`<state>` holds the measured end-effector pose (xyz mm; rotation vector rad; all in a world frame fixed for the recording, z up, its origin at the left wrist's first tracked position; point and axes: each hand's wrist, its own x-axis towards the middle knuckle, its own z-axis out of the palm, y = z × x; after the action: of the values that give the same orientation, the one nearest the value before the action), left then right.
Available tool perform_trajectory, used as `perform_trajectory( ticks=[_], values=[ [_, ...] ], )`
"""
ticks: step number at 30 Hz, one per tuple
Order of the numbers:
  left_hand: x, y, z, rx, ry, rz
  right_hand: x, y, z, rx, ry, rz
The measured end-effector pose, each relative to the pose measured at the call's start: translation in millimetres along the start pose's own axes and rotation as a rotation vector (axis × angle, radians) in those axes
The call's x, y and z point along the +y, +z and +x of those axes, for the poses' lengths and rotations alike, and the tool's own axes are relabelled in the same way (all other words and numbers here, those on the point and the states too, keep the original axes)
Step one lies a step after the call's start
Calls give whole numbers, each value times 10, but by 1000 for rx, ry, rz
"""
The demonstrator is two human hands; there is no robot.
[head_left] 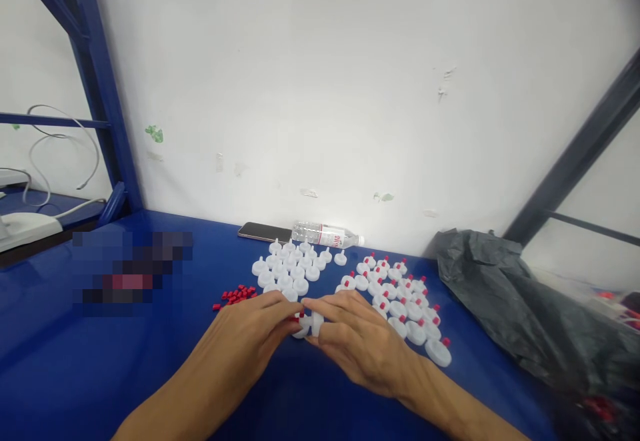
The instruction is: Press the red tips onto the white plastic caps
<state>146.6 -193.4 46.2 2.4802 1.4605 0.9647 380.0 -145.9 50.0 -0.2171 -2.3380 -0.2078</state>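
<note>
My left hand [255, 324] is closed, its fingertips pinching a small red cap [297, 317]. Facing it, my right hand [357, 328] grips a white nozzle lid [317, 323] turned on its side. The two hands nearly meet, and fingers partly hide both pieces. Another white piece [301, 329] shows between them; whether it is separate I cannot tell. Just beyond my hands stand several bare white nozzle lids [298, 272], spouts up. Left of these lies a scatter of loose red caps [240, 294]. To the right are several white lids with red tips [399, 308].
A dark phone [264, 232] and a clear plastic bottle [327, 234] lie along the wall on the blue table [165, 361]. A dark plastic bag [510, 308] covers the right side. Blue metal posts [100, 88] rise at the left. A blurred patch [135, 271] hides something there.
</note>
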Motion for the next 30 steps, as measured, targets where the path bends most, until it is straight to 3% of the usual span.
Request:
perform_trajectory(
  ticks=[7, 15, 21, 30],
  values=[
    [-3, 122, -20, -4, 72, 127, 5, 13, -61, 0, 40, 29],
    [32, 249, -45, -19, -20, -89, -30, 12, -57, 37, 11, 31],
    [43, 197, -89, -47, -73, -161, -48, 28, -51, 49, -20, 26],
    [-2, 12, -77, -114, -69, -70, -105, 93, 137, 1, -78, -55]
  ],
)
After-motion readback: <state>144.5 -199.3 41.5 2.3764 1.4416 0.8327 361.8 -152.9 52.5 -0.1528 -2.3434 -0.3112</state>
